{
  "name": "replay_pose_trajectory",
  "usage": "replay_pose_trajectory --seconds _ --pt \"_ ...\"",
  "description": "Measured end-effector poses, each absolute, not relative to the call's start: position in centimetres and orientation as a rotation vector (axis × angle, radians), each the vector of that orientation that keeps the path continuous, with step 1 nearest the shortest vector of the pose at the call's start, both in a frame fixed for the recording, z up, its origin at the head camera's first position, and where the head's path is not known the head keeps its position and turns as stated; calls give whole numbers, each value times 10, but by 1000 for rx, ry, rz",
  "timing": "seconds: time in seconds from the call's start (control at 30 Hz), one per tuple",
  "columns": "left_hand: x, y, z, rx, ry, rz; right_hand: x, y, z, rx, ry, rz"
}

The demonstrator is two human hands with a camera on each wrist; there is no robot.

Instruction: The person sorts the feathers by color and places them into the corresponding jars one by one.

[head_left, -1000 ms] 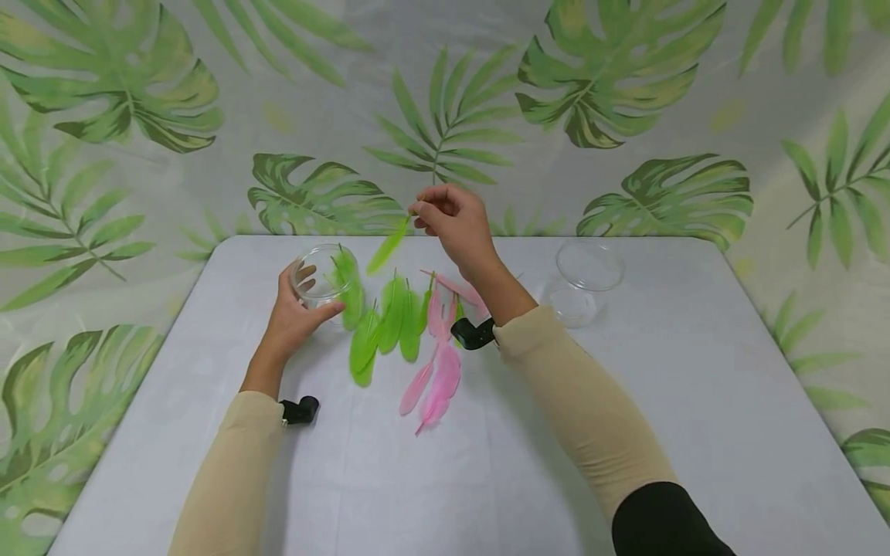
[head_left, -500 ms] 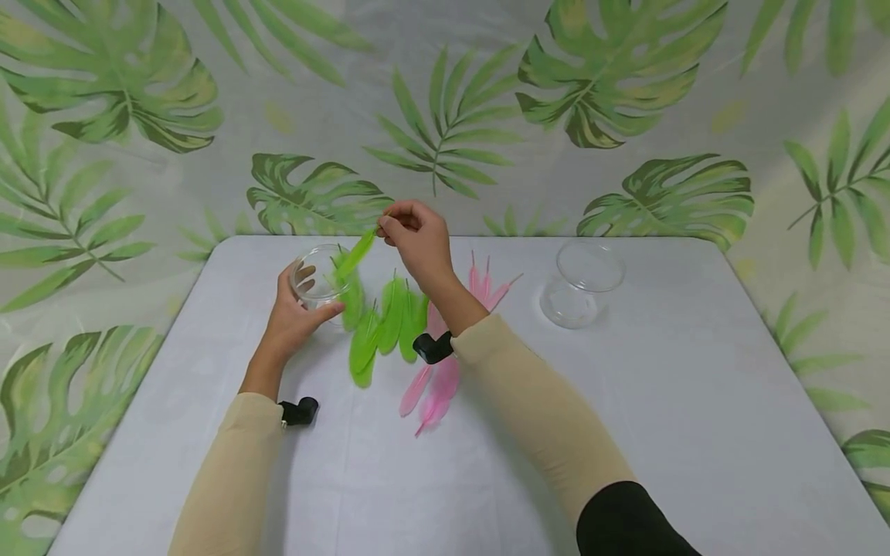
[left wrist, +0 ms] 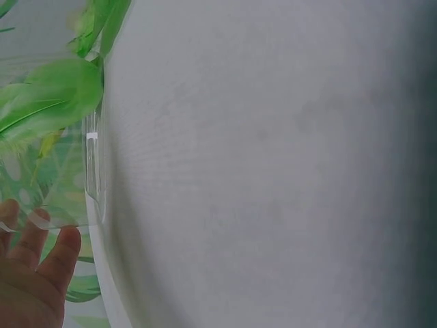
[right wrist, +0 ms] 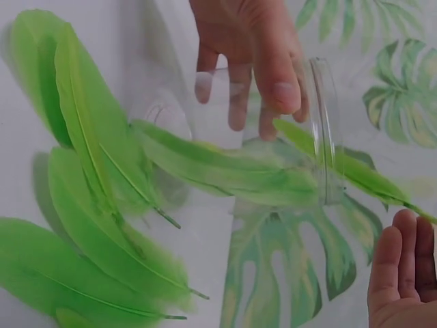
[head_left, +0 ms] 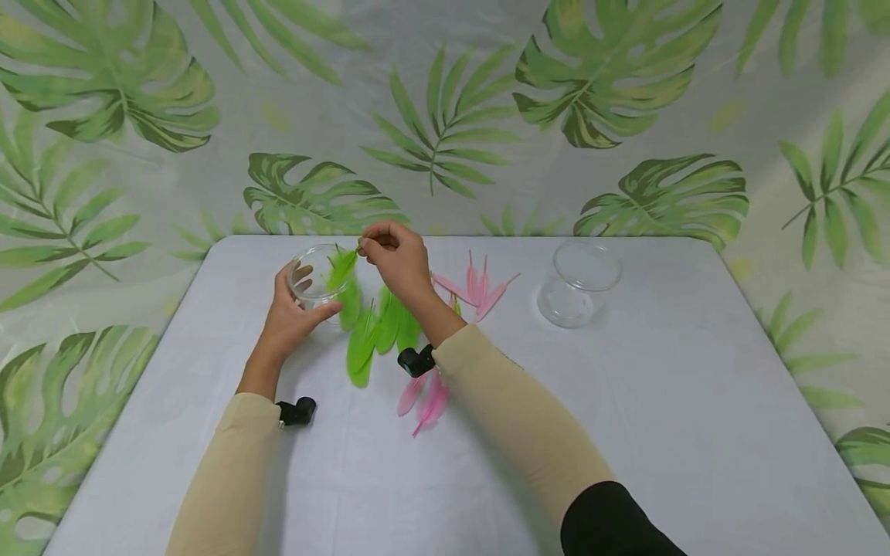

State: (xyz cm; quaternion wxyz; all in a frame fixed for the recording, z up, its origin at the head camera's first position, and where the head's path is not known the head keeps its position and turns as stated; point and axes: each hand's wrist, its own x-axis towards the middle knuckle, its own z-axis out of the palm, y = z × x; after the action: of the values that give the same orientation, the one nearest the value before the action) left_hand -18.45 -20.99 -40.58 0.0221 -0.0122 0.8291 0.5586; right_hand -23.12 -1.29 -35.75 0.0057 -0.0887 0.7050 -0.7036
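Note:
My left hand [head_left: 292,323] grips a clear jar [head_left: 316,295] at the table's back left, thumb on the near side and fingers round the far side. My right hand [head_left: 398,261] pinches a green feather [head_left: 341,268] by its quill at the jar's mouth. In the right wrist view, the vane of that feather [right wrist: 365,174] passes through the rim [right wrist: 326,130] into the jar. Another green feather [right wrist: 225,167] stands inside. Several more green feathers [head_left: 361,347] lie on the table, just right of the jar, partly hidden behind the right forearm.
Pink feathers [head_left: 480,287] lie fanned behind the right forearm, and more pink feathers [head_left: 433,403] show in front of it. A second clear jar [head_left: 568,303] stands at the back right. The white-covered table [head_left: 660,417] meets a leaf-print cloth [head_left: 445,116] at its back edge.
My right hand has moved left and down with the green feather, bringing its vane from beyond the jar into the mouth. The left hand and jar stay in place.

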Motion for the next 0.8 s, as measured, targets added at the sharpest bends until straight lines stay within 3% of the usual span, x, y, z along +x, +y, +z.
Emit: replay_pose_trajectory --seconds 0.8 --pt "-185 -209 -407 -18 2598 1737 -229 -11 -358 -395 2365 -1775"
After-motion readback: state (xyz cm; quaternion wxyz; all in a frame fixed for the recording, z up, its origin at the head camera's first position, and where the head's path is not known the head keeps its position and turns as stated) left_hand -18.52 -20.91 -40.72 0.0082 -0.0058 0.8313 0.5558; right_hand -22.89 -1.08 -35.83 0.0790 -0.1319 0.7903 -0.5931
